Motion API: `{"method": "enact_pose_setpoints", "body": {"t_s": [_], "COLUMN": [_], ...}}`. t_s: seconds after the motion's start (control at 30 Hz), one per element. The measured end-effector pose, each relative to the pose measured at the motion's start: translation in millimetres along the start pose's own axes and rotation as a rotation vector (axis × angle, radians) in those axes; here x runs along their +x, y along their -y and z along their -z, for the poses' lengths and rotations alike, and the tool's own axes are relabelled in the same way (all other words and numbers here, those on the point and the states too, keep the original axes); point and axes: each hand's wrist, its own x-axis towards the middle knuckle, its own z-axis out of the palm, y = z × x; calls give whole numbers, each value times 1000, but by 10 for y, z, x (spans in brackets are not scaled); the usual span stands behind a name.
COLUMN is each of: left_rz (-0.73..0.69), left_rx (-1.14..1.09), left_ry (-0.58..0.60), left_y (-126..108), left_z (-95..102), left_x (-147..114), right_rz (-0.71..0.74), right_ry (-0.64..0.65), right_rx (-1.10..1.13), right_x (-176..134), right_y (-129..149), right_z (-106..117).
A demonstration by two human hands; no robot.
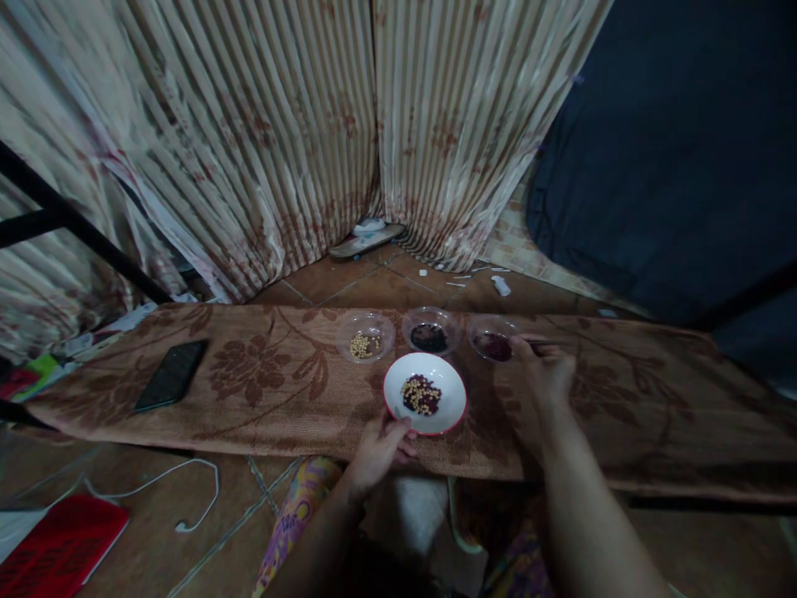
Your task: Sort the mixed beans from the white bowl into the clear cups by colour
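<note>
A white bowl with a red rim stands on the cloth, with mixed yellow, dark red and black beans in its bottom. My left hand grips the bowl's near left rim, thumb on top. Behind the bowl stand three clear plastic cups in a row: one with yellow beans, one with black beans, one with dark red beans. At the right edge of the red-bean cup is my right hand, fingers pinched on a thin dark stick-like tool; its exact kind is unclear.
A brown flowered cloth covers the long, narrow table. On its left lies a dark phone. Striped curtains hang behind, with a skateboard on the tiled floor. A white cable and a red item lie at lower left.
</note>
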Motion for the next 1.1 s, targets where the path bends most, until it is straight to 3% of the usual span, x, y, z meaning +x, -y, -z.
{"method": "enact_pose_setpoints", "body": {"t_s": [0.17, 0.3, 0.37, 0.53, 0.67, 1.1], "left_rz": [-2, -16, -18, -19, -11, -18], "left_rx": [16, 19, 14, 3, 0, 7], "left_ry": [-14, -7, 1, 3, 5, 10], "left_y": [2, -10, -5, 32, 31, -17], "left_z": [-4, -11, -10, -4, -12, -28], "left_x": [0, -11, -10, 10, 11, -17], "right_rz": [-17, 9, 21, 1, -30, -37], "right_ry": [-45, 16, 138, 610, 784, 803], "right_rx": [-173, -57, 0, 1, -25, -101], "right_x": [48, -63, -158, -373, -423, -442], "right_y": [-121, -52, 17, 143, 145, 111], "right_z": [-26, -98, -132, -224, -273, -283]}}
